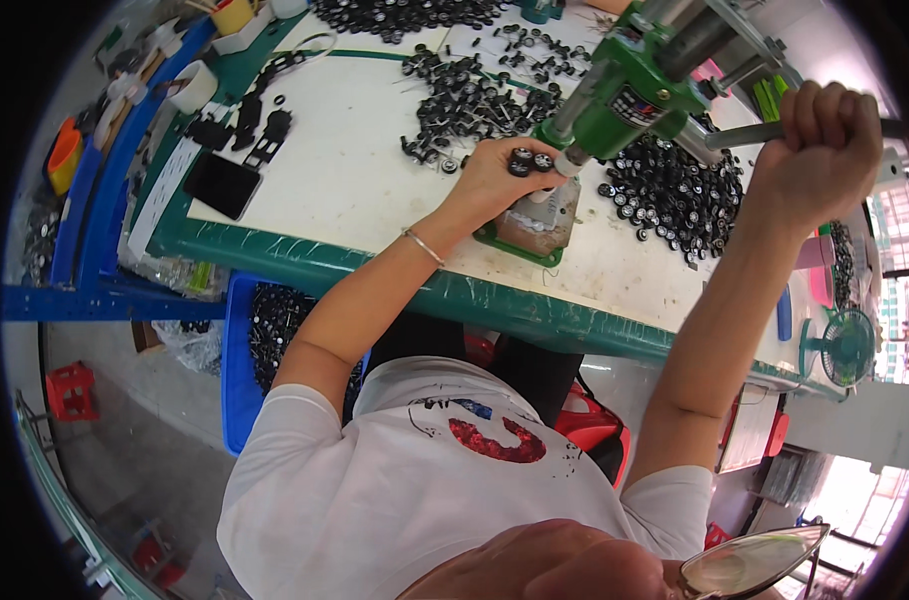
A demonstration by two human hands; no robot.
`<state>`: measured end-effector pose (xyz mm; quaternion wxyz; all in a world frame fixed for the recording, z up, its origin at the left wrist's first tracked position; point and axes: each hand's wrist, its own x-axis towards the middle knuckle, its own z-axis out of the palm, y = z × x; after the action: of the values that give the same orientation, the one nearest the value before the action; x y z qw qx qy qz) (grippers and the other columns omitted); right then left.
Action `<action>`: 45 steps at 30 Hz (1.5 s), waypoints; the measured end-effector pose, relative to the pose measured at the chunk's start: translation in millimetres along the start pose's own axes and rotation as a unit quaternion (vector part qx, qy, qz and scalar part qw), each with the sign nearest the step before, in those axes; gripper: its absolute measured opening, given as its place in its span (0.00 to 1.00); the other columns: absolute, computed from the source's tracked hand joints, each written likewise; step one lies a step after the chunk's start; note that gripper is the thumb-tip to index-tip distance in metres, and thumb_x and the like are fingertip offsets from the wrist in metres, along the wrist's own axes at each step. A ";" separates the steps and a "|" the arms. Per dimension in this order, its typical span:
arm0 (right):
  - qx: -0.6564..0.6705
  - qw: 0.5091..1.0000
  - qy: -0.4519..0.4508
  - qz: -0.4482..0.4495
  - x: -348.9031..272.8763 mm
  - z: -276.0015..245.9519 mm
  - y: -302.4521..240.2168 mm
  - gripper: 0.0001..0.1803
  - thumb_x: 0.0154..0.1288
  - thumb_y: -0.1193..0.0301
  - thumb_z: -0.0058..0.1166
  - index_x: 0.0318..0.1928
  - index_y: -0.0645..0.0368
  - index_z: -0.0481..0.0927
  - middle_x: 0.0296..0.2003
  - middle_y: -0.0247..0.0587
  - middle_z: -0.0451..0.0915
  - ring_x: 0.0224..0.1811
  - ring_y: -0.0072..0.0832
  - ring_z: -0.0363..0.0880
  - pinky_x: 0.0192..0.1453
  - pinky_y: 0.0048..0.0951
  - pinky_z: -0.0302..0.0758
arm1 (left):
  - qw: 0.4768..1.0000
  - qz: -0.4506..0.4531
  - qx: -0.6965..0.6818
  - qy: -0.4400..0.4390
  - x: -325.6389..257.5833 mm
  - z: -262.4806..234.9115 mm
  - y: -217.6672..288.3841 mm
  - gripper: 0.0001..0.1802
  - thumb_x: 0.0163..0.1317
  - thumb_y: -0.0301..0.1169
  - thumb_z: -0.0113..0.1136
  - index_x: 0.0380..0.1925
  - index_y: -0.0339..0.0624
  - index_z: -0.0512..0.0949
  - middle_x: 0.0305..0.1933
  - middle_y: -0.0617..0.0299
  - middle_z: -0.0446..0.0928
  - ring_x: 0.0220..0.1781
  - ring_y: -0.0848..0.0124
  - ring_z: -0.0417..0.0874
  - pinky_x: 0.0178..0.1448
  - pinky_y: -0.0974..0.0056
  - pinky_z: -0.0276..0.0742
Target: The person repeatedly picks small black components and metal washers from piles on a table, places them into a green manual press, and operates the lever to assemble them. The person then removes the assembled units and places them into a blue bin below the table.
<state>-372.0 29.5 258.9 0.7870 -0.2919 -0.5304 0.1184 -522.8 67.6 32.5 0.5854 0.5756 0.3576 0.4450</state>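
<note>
My left hand point(494, 175) pinches one small axle with two black wheels point(530, 160) under the green press point(634, 95). My right hand point(814, 140) is clenched around its one lever point(749, 133), near the table's point(324, 190) front edge.

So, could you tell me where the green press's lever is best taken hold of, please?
Grip the lever near its free outer end, wrapping the fist around it from above, as the right hand does. It is a thin round bar jutting sideways from the green press, so the far end probably gives most leverage.
</note>
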 end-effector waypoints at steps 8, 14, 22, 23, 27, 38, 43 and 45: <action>0.169 0.943 -0.169 0.233 105.7 -64.9 115.1 0.09 0.67 0.68 0.53 0.41 0.62 0.74 0.27 0.35 0.74 0.20 0.16 0.64 0.19 0.18 0.58 | 0.963 -0.074 -0.259 0.023 -4.8 -24.1 2.3 0.18 0.56 0.25 0.66 0.49 0.40 0.79 0.36 0.63 0.81 0.38 0.75 0.82 0.40 0.72 0.78; 0.122 0.959 -0.119 0.227 33.4 -67.1 94.8 0.12 0.73 0.63 0.45 0.45 0.59 0.74 0.35 0.36 0.78 0.34 0.22 0.75 0.34 0.22 0.71 | 0.959 -0.100 -0.260 0.052 -30.3 -80.9 3.7 0.19 0.55 0.28 0.67 0.49 0.41 0.78 0.35 0.64 0.79 0.35 0.75 0.81 0.34 0.74 0.75; -0.350 0.866 -0.275 0.229 -81.7 -145.9 122.4 0.14 0.61 0.65 0.60 0.44 0.60 0.82 0.32 0.36 0.83 0.31 0.22 0.79 0.35 0.28 0.75 | 0.971 0.050 0.231 0.039 -33.5 -93.6 -14.0 0.06 0.57 0.27 0.63 0.36 0.41 0.80 0.30 0.68 0.77 0.28 0.73 0.78 0.32 0.70 0.73; -0.385 0.840 -0.303 0.231 -97.6 -146.3 122.3 0.13 0.61 0.66 0.59 0.43 0.59 0.83 0.33 0.39 0.82 0.32 0.28 0.80 0.38 0.30 0.76 | 0.944 0.084 0.318 0.034 -32.1 -87.5 -13.6 0.07 0.56 0.26 0.62 0.36 0.40 0.80 0.32 0.65 0.77 0.30 0.69 0.80 0.35 0.67 0.74; -0.541 0.742 -0.389 0.081 -133.8 -145.5 133.5 0.11 0.60 0.67 0.58 0.44 0.50 0.82 0.41 0.37 0.77 0.40 0.38 0.79 0.43 0.37 0.76 | 0.832 0.123 0.540 0.025 -28.4 -71.7 -7.7 0.12 0.52 0.21 0.58 0.38 0.40 0.80 0.40 0.58 0.78 0.37 0.56 0.82 0.41 0.56 0.78; -0.461 0.823 -0.310 0.114 -139.2 -125.6 138.4 0.09 0.62 0.68 0.59 0.41 0.56 0.83 0.37 0.36 0.79 0.33 0.30 0.80 0.37 0.29 0.74 | 0.879 0.110 0.459 0.069 -22.7 -81.3 -20.0 0.11 0.52 0.26 0.62 0.38 0.41 0.81 0.38 0.58 0.78 0.35 0.57 0.81 0.41 0.58 0.77; -0.274 0.879 -0.356 0.157 -145.5 -90.5 110.5 0.12 0.59 0.74 0.58 0.45 0.58 0.83 0.36 0.39 0.77 0.31 0.26 0.75 0.38 0.26 0.72 | 0.904 0.111 0.406 0.075 -25.4 -85.6 -15.2 0.14 0.52 0.26 0.63 0.41 0.42 0.82 0.38 0.57 0.79 0.34 0.59 0.81 0.41 0.59 0.76; -0.250 0.879 -0.370 0.167 -151.3 -79.5 106.8 0.12 0.58 0.73 0.59 0.45 0.58 0.83 0.36 0.38 0.77 0.31 0.26 0.75 0.39 0.26 0.72 | 0.866 0.102 0.487 0.047 -24.0 -87.4 -16.2 0.14 0.52 0.26 0.63 0.41 0.43 0.82 0.39 0.58 0.78 0.35 0.58 0.82 0.41 0.59 0.77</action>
<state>-348.9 13.5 59.3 0.4030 -0.4979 -0.7385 0.2106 -610.7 77.2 7.1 0.1641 0.7994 0.4951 0.2982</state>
